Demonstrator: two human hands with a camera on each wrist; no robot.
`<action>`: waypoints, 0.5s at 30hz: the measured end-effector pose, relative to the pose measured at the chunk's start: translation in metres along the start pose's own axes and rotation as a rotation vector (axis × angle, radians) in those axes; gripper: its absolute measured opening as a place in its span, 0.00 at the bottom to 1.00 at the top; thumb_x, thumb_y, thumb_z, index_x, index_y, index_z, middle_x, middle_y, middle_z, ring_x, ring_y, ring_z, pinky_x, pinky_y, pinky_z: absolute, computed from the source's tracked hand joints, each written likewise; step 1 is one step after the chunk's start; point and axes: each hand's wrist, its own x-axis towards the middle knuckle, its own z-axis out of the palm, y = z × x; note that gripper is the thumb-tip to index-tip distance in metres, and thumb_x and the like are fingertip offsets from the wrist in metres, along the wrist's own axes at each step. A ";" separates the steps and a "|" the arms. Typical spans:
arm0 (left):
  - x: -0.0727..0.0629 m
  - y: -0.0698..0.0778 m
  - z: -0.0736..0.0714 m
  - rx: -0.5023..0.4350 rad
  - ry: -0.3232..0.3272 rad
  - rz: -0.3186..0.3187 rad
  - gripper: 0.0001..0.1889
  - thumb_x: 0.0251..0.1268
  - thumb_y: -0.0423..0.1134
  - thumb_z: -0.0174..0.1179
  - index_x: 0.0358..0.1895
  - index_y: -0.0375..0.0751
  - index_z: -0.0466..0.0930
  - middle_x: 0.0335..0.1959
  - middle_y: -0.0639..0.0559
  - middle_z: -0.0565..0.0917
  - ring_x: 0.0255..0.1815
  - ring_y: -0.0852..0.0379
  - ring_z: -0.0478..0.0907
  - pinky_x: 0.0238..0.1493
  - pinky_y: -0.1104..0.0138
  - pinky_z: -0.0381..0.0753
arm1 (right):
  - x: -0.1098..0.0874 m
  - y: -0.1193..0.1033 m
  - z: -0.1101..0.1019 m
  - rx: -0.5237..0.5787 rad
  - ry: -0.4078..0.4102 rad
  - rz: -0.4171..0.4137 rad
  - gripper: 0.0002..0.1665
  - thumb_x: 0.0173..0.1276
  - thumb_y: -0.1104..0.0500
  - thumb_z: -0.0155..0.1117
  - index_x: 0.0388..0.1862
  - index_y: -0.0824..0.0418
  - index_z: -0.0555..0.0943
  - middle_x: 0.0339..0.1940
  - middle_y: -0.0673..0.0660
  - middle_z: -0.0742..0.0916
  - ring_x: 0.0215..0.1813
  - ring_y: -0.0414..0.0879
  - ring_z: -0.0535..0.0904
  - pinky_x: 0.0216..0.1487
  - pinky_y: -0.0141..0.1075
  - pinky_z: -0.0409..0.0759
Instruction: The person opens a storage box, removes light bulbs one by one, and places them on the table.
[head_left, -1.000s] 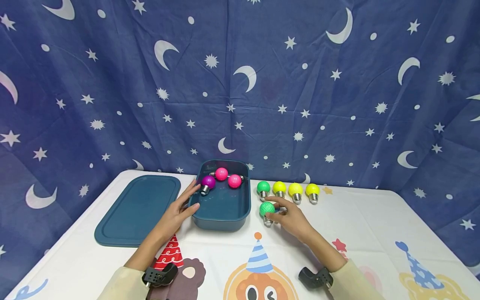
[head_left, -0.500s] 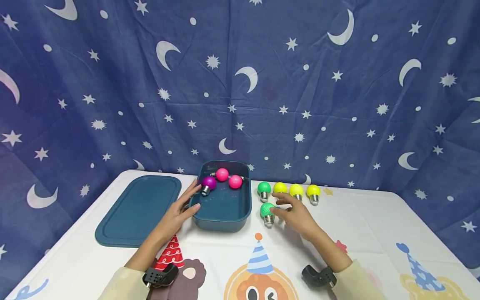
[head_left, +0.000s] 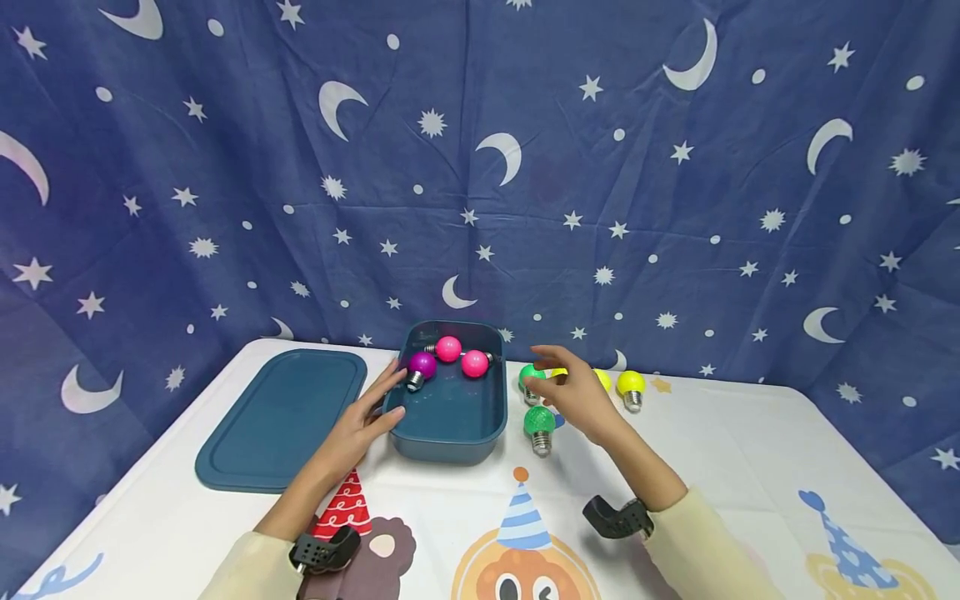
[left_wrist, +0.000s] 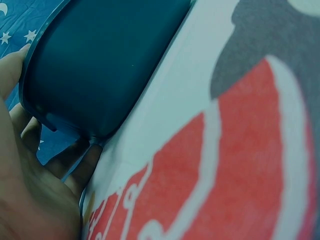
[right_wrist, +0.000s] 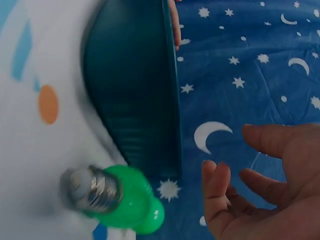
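My left hand (head_left: 358, 429) rests against the left side of a dark teal plastic box (head_left: 446, 451), fingers spread along its wall and rim. Inside the box lie two pink light bulbs (head_left: 475, 363) and a purple bulb (head_left: 422, 364). To the right of the box, a textured green bulb (head_left: 539, 421) lies with its metal screw base toward me. Behind it is a smooth green bulb (head_left: 532, 374). My right hand (head_left: 581, 400) hovers by this rear bulb, overlapping it in the head view. In the right wrist view its parted fingers hold nothing.
Yellow bulbs (head_left: 632, 382) stand in a row at the back right, some partly hidden behind my right hand. A flat teal lid (head_left: 281, 421) lies left of the box. A blue star-and-moon curtain (head_left: 480, 167) hangs behind the white printed tablecloth (head_left: 420, 508).
My right hand has let go of the textured green bulb and moved up and back toward the rear row. The bulb stays on the table. My left hand keeps its place on the box.
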 end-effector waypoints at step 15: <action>0.000 0.001 0.000 0.001 -0.003 0.006 0.29 0.72 0.37 0.52 0.73 0.38 0.58 0.77 0.47 0.46 0.76 0.44 0.41 0.67 0.38 0.46 | 0.047 -0.022 0.041 -0.185 -0.073 -0.168 0.31 0.61 0.64 0.68 0.64 0.62 0.73 0.54 0.64 0.80 0.48 0.53 0.80 0.46 0.42 0.82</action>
